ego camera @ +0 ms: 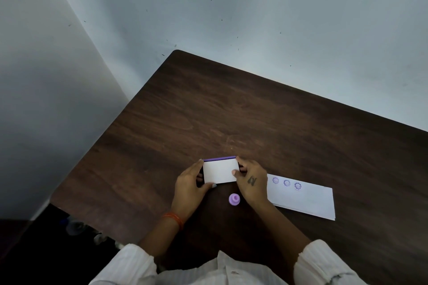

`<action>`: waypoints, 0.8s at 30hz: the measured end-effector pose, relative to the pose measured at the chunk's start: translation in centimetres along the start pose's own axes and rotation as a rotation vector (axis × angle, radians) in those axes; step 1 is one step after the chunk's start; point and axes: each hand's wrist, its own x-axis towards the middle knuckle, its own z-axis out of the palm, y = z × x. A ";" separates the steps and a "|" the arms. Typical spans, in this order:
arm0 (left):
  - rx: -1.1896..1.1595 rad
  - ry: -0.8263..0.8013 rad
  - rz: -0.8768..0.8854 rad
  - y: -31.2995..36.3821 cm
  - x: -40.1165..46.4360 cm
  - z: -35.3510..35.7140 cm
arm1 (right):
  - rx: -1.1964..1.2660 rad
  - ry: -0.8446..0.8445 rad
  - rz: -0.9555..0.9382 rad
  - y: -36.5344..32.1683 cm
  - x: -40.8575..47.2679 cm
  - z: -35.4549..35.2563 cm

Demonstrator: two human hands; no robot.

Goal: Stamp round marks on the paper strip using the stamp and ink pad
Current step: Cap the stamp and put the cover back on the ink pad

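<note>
A small rectangular ink pad point(220, 171) with a white lid and a purple far edge sits on the dark wooden table point(231, 111). My left hand point(188, 188) grips its left side and my right hand point(251, 183) grips its right side. A small round purple stamp point(234, 199) stands on the table just below the pad, between my hands, touched by neither. A white paper strip point(308, 199) lies to the right, with three round purple marks near its left end. My right hand covers the strip's left tip.
The table's far edge runs diagonally against a pale wall point(254, 7). Its left corner point(177, 51) is near another wall. Dark floor with dim objects point(76, 227) lies beyond the table's left side. White sleeves point(324, 261) fill the bottom of the view.
</note>
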 end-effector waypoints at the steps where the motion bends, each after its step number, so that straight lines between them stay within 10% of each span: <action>1: 0.000 0.000 0.001 0.0 0.1 0.0 | -0.001 -0.006 -0.003 0.0 0.1 -0.1; 24: 0.012 -0.010 -0.023 0.2 0.4 0.4 | -0.118 -0.060 -0.063 -0.6 0.9 -0.7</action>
